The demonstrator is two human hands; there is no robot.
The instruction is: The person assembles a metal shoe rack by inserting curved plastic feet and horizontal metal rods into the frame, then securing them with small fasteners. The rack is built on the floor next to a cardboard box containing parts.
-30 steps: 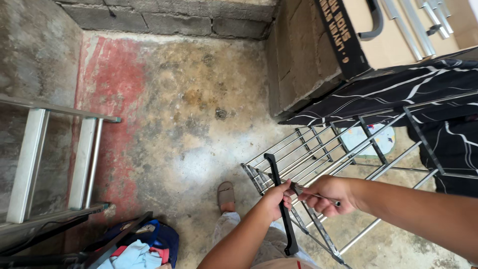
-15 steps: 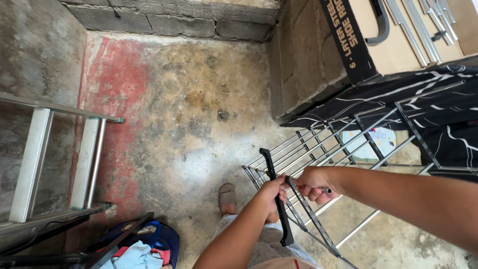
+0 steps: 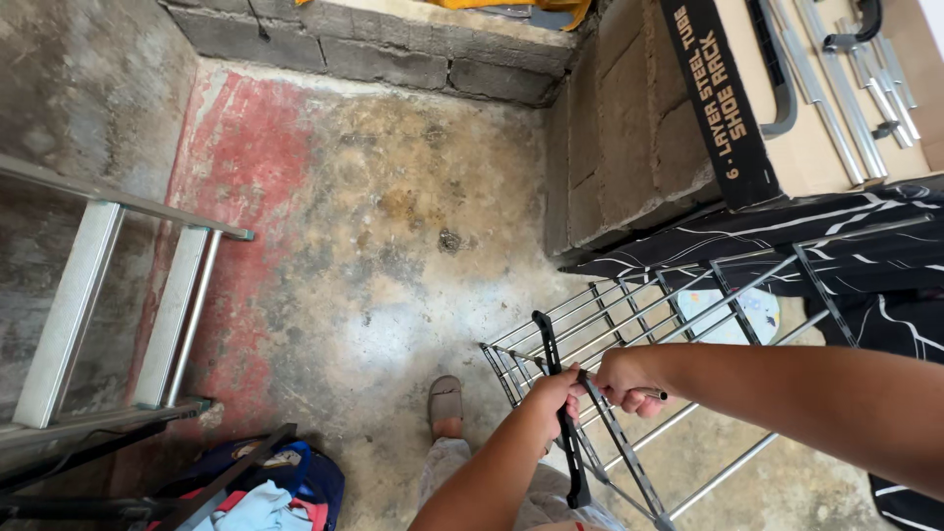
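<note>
Hands low in the frame, right of centre. Left hand (image 3: 557, 391) closed around a black plastic side bar (image 3: 560, 403) that stands on end, slightly tilted, against the corner of a steel wire shoe rack (image 3: 629, 324). Right hand (image 3: 621, 379) just beside it, fist closed on a thin metal rod (image 3: 644, 395) at the rack's near edge. Sandalled foot (image 3: 445, 403) on the concrete floor (image 3: 374, 246), lower centre. Aluminium ladder (image 3: 118, 315) at left. Cardboard box (image 3: 787, 98) of metal tubes, upper right.
</note>
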